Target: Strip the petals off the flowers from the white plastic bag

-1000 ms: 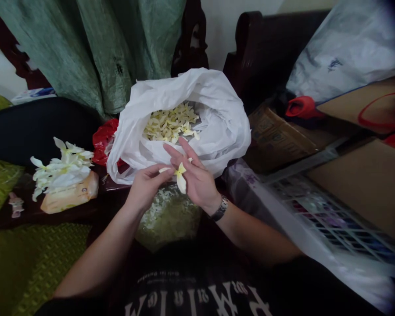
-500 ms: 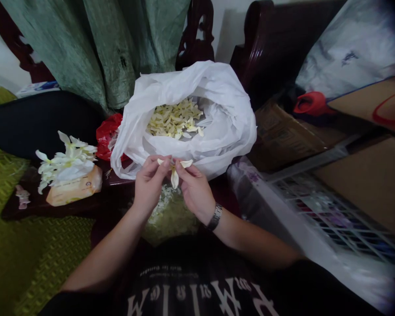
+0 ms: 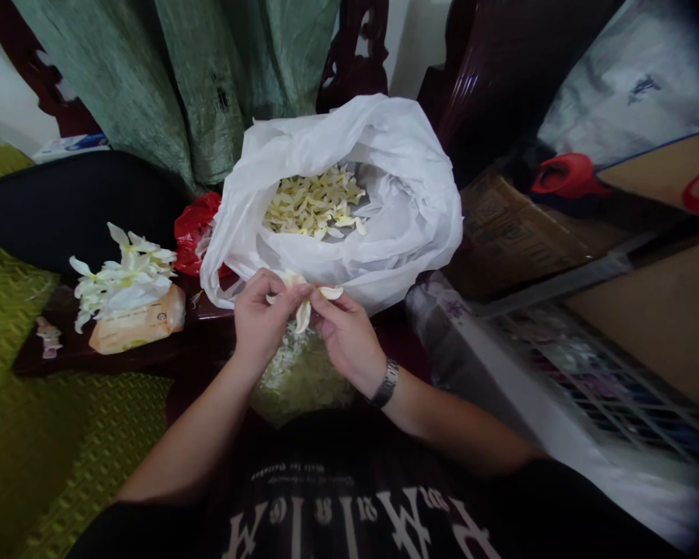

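Observation:
Between my two hands is a pale cream artificial-looking flower (image 3: pixel 304 314) with long petals. My left hand (image 3: pixel 263 314) pinches it from the left, thumb against the fingers. From the other side my right hand (image 3: pixel 349 334), with a watch (image 3: pixel 387 382) on the wrist, grips a petal. Just beyond my hands lies an open white plastic bag (image 3: pixel 303 140), with many small cream flower pieces (image 3: pixel 314 203) inside. Below my hands, a clear bag of pale pieces (image 3: pixel 303 380) rests near my lap, partly hidden by my wrists.
White flowers (image 3: pixel 122 268) lie on an orange tissue pack (image 3: pixel 137 322) at the left of the dark wooden bench. A red plastic bag (image 3: pixel 193 233) sits beside the white one. To the right stand a cardboard box (image 3: pixel 518 225) and a wire-sided crate (image 3: pixel 599 380).
The flower has turned in my fingers, and more of its petals show above my left thumb. My hands stay close together. The whole view has shifted slightly.

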`<state>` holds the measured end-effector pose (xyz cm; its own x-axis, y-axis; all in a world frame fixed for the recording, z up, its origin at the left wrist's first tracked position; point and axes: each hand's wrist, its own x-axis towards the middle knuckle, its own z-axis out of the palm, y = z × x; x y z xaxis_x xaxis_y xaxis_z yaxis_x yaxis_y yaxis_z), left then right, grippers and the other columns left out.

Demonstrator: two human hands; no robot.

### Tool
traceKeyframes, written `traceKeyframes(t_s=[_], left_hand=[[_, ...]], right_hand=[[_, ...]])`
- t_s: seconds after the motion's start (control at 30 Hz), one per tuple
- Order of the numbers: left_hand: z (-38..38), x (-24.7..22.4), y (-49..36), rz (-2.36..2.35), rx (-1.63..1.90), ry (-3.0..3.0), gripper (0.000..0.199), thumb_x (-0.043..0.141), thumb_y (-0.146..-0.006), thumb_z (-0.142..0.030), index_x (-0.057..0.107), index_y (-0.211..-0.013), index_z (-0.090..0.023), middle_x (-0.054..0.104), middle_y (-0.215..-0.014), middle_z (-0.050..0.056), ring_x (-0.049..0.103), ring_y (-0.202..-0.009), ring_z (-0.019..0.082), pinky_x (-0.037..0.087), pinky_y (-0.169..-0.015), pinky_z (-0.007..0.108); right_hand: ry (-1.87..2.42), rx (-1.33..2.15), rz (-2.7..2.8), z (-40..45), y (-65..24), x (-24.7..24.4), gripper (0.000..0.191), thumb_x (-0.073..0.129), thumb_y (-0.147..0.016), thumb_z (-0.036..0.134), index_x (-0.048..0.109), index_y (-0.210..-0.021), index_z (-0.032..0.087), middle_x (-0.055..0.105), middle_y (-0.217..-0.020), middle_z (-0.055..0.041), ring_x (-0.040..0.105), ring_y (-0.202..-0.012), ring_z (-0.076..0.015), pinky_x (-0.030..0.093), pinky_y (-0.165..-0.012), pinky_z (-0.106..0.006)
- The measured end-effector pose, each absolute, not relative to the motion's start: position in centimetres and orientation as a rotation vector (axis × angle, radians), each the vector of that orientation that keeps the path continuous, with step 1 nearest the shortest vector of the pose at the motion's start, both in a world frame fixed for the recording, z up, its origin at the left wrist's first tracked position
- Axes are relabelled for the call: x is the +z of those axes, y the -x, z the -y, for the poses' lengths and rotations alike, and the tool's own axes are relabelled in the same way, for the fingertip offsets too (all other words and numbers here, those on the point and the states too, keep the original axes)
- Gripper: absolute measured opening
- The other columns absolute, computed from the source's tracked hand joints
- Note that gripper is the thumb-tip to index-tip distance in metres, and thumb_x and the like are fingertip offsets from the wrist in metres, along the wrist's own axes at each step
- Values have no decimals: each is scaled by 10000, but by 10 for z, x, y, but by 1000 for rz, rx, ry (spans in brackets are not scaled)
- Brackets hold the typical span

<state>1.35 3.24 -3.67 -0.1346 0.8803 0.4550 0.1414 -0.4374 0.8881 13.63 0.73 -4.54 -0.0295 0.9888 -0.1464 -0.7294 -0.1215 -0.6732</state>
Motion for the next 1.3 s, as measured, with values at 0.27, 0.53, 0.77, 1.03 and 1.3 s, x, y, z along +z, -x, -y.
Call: traceKeyframes(t_s=[0.27,0.53,0.77,1.03,1.3], left_hand=[[-31,-39,-17,-1018,1545,-1424,132,831,-782,-307,763,-741,-201,606,-776,-5,558,-737,121,441,-685,241],[-32,-39,-17,-1003,1359,-1216,253,824,-779,-410,756,-909,-204,643,-765,-11,548,-612,100,461,-574,229],[-31,-41,-19,-985,1453,-1245,333,886,-700,-352,600,-670,-183,585,-640,-48,515,-562,87,429,-545,213],[-33,-39,-16,-1030,1413,-1425,197,819,-785,-381,750,-783,-197,627,-771,8,564,-694,126,463,-644,253],[-32,-43,-17,-1052,1404,-1289,288,875,-712,-362,647,-726,-187,573,-666,-41,494,-597,100,408,-588,229]], right_hand=[[750,1510,487,-7,-134,-48,317,916,-618,374,721,-811,216,716,-791,25,636,-741,-148,528,-712,-306],[787,1493,525,-6,-137,-49,317,908,-625,396,712,-793,213,688,-767,40,591,-707,-119,486,-684,-268],[771,1492,573,-7,-138,-55,318,894,-652,428,732,-849,237,710,-800,34,606,-733,-131,487,-708,-273],[815,1473,611,-8,-138,-57,302,870,-684,447,736,-869,250,719,-800,32,622,-754,-143,494,-728,-286],[784,1492,586,-6,-137,-56,319,878,-661,457,744,-851,238,749,-832,15,653,-764,-164,525,-735,-306]])
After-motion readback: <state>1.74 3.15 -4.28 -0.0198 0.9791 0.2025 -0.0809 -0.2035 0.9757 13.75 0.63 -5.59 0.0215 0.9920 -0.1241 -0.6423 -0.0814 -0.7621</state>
